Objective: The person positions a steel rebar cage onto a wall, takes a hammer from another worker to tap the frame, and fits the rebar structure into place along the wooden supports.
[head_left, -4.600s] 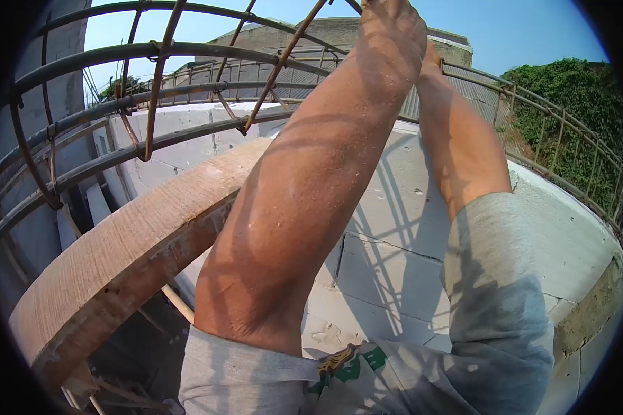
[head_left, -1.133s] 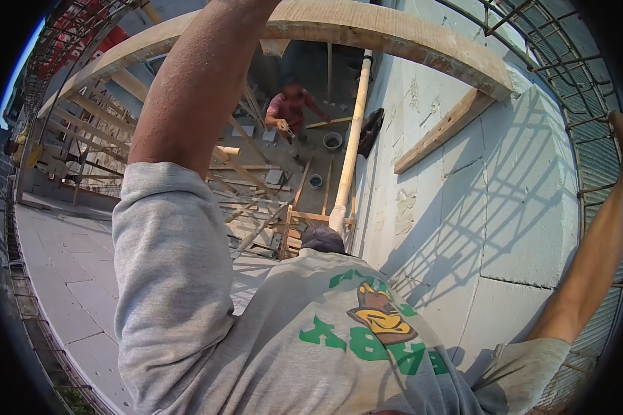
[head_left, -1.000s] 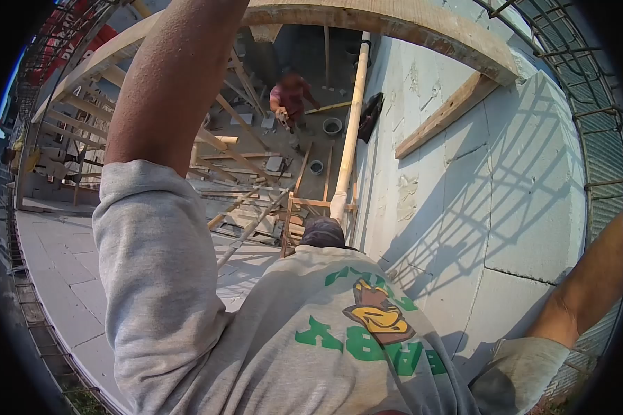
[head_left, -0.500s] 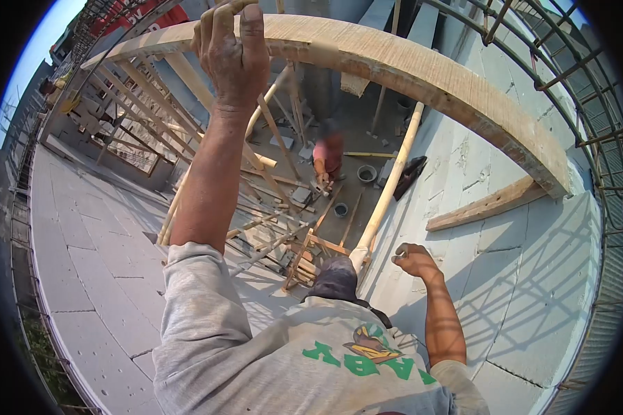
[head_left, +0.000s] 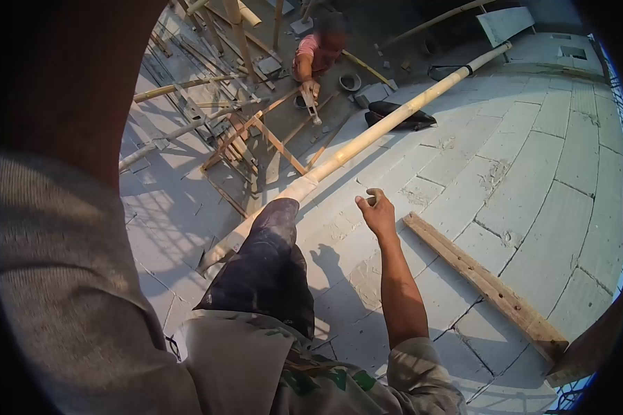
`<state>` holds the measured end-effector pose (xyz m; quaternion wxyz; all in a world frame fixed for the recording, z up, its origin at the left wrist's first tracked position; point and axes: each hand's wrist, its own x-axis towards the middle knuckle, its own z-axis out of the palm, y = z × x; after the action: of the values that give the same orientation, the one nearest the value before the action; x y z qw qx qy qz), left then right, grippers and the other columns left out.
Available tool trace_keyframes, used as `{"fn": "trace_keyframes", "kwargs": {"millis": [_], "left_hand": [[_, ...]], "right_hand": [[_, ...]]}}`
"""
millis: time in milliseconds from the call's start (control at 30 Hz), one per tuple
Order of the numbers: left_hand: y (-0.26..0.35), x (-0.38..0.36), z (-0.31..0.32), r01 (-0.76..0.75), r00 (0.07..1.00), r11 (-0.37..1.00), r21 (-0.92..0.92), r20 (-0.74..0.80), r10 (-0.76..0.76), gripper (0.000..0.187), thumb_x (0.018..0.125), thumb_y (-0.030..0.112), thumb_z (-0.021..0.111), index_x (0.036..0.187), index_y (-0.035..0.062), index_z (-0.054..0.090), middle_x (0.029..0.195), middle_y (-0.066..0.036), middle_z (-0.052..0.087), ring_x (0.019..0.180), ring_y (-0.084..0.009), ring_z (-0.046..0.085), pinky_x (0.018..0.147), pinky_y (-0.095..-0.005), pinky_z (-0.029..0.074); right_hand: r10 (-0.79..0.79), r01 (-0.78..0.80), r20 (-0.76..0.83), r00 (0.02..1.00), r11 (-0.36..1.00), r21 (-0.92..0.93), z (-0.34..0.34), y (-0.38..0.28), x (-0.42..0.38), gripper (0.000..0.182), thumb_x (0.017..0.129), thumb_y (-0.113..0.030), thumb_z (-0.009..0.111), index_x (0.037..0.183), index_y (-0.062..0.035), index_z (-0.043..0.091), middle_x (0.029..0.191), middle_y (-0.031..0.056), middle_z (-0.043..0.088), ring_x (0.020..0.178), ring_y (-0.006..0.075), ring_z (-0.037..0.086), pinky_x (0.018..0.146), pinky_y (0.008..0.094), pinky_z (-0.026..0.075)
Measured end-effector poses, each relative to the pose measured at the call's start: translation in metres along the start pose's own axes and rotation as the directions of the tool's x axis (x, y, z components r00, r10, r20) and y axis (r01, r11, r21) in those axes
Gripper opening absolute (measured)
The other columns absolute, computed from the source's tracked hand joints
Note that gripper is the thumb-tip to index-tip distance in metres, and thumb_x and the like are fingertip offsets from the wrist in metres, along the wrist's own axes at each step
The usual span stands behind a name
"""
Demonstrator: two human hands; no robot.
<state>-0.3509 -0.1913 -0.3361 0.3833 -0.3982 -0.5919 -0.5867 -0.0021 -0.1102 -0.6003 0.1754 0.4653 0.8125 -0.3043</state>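
Note:
My right hand [head_left: 377, 211] hovers in front of the grey block wall [head_left: 526, 173], fingers curled with thumb and forefinger close together. What they hold, if anything, I cannot make out. Nearest to it is a worn wooden plank [head_left: 484, 280], slanting from just right of my wrist down to the lower right. My left sleeve [head_left: 62, 277] and raised forearm fill the left side, while my left hand is out of view. Below me, a round bamboo pole [head_left: 367, 138] runs diagonally past my dark-trousered leg [head_left: 263, 270].
Down on the floor, a person in a pink shirt [head_left: 318, 52] raises a pale long-handled tool [head_left: 312, 107]. A bucket [head_left: 349, 82] stands beside them. A wooden frame [head_left: 280, 145], scattered timber and poles lie left of that person. A dark bundle [head_left: 398, 115] is behind the bamboo pole.
My view has tipped down and to the right. The curved wooden board and my left hand on it have left view. The person below has raised the tool toward me.

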Motion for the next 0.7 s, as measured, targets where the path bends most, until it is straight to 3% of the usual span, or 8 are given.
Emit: {"fn": "trace_keyframes", "kwargs": {"millis": [133,233,267,367,433,467,533,700], "left_hand": [[0.047,-0.166,-0.03,0.234,0.965,0.97,-0.063,0.134,-0.224,0.036,0.096,0.028,0.037,0.108,0.0038,0.06,0.103,-0.015,0.063,0.097,-0.0337,0.058,0.087,-0.04,0.044],[0.054,-0.263,-0.037,0.423,0.889,0.905,-0.037,0.213,-0.406,0.035,0.096,0.027,0.037,0.107,0.0035,0.06,0.102,-0.014,0.063,0.096,-0.0328,0.059,0.086,-0.0393,0.044],[0.051,-0.285,-0.037,0.471,0.861,0.882,-0.028,0.233,-0.453,0.035,0.096,0.027,0.037,0.107,0.0034,0.06,0.102,-0.014,0.063,0.096,-0.0325,0.059,0.086,-0.0391,0.044],[0.043,-0.329,-0.033,0.532,0.817,0.846,-0.01,0.268,-0.511,0.035,0.096,0.026,0.037,0.106,0.0031,0.06,0.101,-0.014,0.063,0.095,-0.0316,0.059,0.085,-0.0384,0.044],[0.035,-0.333,-0.029,0.536,0.816,0.844,-0.022,0.269,-0.511,0.035,0.096,0.026,0.036,0.106,0.0029,0.061,0.1,-0.014,0.063,0.094,-0.031,0.059,0.085,-0.0379,0.044],[0.034,-0.325,-0.024,0.524,0.826,0.851,-0.034,0.264,-0.498,0.034,0.096,0.025,0.036,0.106,0.0028,0.061,0.1,-0.014,0.063,0.094,-0.0307,0.059,0.085,-0.0376,0.044],[0.032,-0.286,-0.017,0.445,0.88,0.891,-0.087,0.229,-0.417,0.034,0.097,0.025,0.036,0.105,0.0026,0.061,0.099,-0.013,0.063,0.094,-0.0302,0.059,0.084,-0.0372,0.044],[-0.01,0.004,0.008,-0.089,0.996,0.981,-0.175,-0.002,0.09,0.034,0.097,0.023,0.035,0.104,0.0022,0.061,0.098,-0.013,0.062,0.093,-0.0287,0.06,0.083,-0.036,0.044]], "right_hand": [[-0.164,0.165,-0.071,0.984,0.986,0.005,0.121,-0.015,0.149,0.085,0.069,-0.037,0.077,0.135,-0.0009,0.037,0.131,0.0244,0.046,0.121,0.0379,0.044,0.099,0.0417,0.04],[-0.196,0.198,-0.166,0.966,0.98,-0.009,0.164,-0.052,0.224,0.091,0.069,-0.039,0.076,0.14,-0.0032,0.031,0.135,0.0241,0.041,0.125,0.0399,0.038,0.104,0.0401,0.035],[-0.256,0.228,-0.286,0.924,0.965,-0.127,0.186,-0.053,0.247,0.092,0.07,-0.039,0.076,0.143,-0.0098,0.028,0.124,0.0234,0.052,0.117,0.0392,0.048,0.1,0.0415,0.039],[0.01,-0.013,0.016,1.0,0.98,0.2,0.205,-0.066,0.288,0.081,0.07,-0.037,0.076,0.138,-0.0154,0.038,0.106,0.0211,0.062,0.103,0.0394,0.058,0.094,0.0453,0.043],[-0.071,0.086,-0.09,0.993,0.981,0.175,0.235,-0.05,0.309,0.068,0.073,-0.034,0.075,0.132,-0.0171,0.045,0.094,0.0169,0.065,0.091,0.0347,0.063,0.083,0.0439,0.049],[-0.093,0.113,-0.137,0.986,0.983,0.146,0.245,-0.035,0.305,0.062,0.074,-0.033,0.074,0.129,-0.0179,0.048,0.088,0.0148,0.066,0.085,0.0323,0.066,0.077,0.0432,0.052],[0.013,-0.049,0.074,0.997,0.864,0.502,0.22,-0.034,0.273,0.053,0.077,-0.028,0.071,0.125,-0.0132,0.053,0.088,0.0144,0.065,0.085,0.0286,0.066,0.077,0.0384,0.051],[-0.072,-0.267,0.29,0.954,0.231,0.936,0.082,-0.053,0.122,0.048,0.084,-0.028,0.066,0.125,-0.0078,0.053,0.106,0.0148,0.058,0.085,0.0221,0.064,0.056,0.031,0.055]]}}
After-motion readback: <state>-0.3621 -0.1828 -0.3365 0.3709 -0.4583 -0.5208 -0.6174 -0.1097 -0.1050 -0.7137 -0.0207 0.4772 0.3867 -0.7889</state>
